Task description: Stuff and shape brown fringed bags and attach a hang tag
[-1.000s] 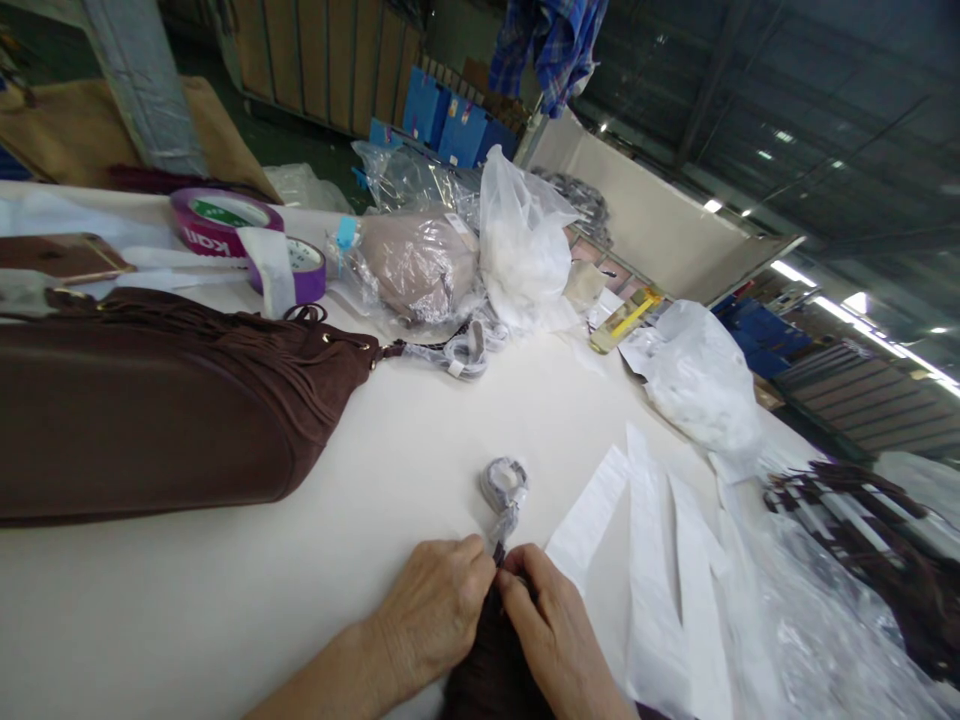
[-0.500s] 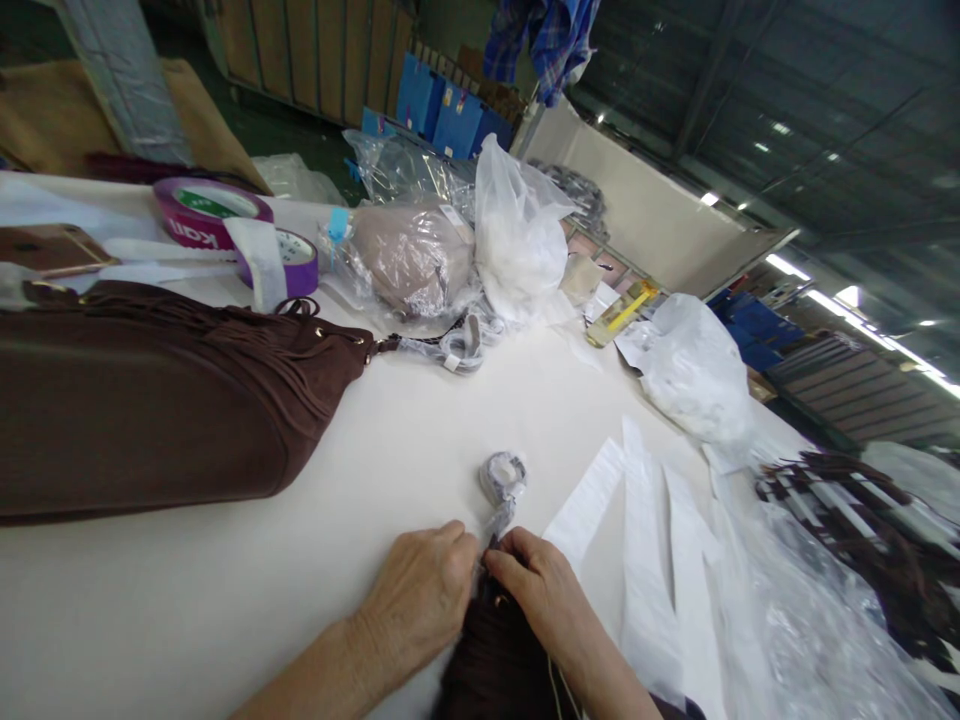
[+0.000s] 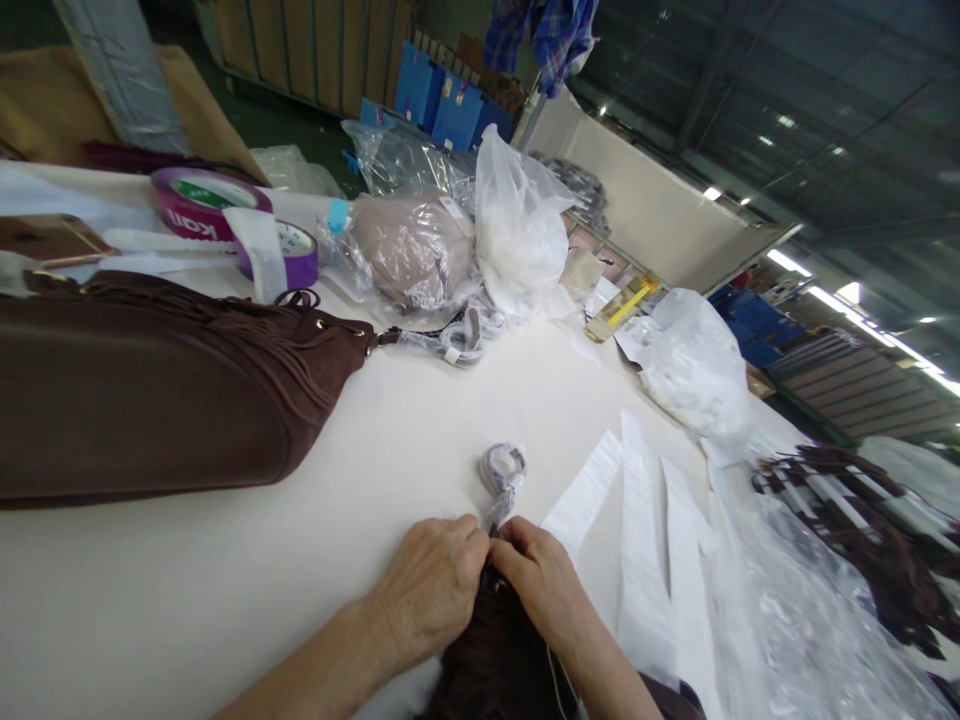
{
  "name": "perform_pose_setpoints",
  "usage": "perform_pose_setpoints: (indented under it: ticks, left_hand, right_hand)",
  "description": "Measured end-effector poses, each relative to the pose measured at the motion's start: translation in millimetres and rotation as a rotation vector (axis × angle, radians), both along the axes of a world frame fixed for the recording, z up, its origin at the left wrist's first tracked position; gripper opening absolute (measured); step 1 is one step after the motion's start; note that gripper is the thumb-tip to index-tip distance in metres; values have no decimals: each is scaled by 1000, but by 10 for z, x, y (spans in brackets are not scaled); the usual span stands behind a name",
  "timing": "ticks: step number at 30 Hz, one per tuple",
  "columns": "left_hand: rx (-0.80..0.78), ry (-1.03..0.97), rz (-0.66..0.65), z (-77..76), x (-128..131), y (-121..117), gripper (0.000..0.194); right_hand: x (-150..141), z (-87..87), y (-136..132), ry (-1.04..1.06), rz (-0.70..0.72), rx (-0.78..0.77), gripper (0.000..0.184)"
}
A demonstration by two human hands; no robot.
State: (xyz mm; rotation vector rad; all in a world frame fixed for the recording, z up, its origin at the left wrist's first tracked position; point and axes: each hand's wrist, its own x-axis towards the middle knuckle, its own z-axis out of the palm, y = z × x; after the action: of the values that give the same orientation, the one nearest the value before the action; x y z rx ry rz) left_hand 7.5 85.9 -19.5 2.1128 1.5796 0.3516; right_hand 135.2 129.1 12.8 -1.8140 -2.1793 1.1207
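A dark brown bag (image 3: 499, 660) lies at the bottom middle, partly hidden by my arms. From its top runs a strap (image 3: 502, 468), coiled and wrapped in clear plastic, resting on the table. My left hand (image 3: 439, 575) is closed at the strap's near end, knuckles up, its fingertips hidden. Beside it, touching, my right hand (image 3: 541, 580) pinches the same end between thumb and fingers. A thin pale cord hangs along the bag by my right wrist. Another brown bag (image 3: 150, 390) with fringe lies at the left, its wrapped strap stretching to the right.
Purple tape rolls (image 3: 289, 255) and a phone (image 3: 52, 240) sit at the back left. Behind the table middle are a bagged beige item (image 3: 412, 245) and a white plastic bag (image 3: 517, 225). White strips (image 3: 641, 540), clear plastic (image 3: 832, 620) and brown fringed pieces (image 3: 862, 530) lie right.
My hands have come closer together at the strap's near end, the left moving slightly right and up. The coil stays in place on the table.
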Motion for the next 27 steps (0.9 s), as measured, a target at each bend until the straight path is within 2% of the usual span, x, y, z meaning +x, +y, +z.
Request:
perform_pose_setpoints:
  ticks: [4,10,16,19,21,23,26,27]
  left_hand:
    - [3,17,62,43,72,-11,24]
    - [14,51,92,81,130,-34,24]
    - [-26,140,254,94,-156,-20,26]
    - [-31,142,269,94,-315,-1,22]
    - [-28,124,264,102,-371,11,21]
    - [-23,106,271,113,-394,18,20]
    - [-5,44,317,121,-398,17,11]
    - [6,6,330,118,-395,13,18]
  right_hand:
    - [-22,7,6,-70,13,26,18]
    - [-38,20,-5,-62,5,54,18]
    - [5,35,-31,-86,-20,18,20]
    - [54,62,-65,-58,5,2,22]
    - [67,92,-112,-93,-13,94,21]
    - [54,125,-178,-116,-20,273,17]
    - [-6,153,-274,-73,106,447,12]
    - [-31,152,-295,-78,158,454,13]
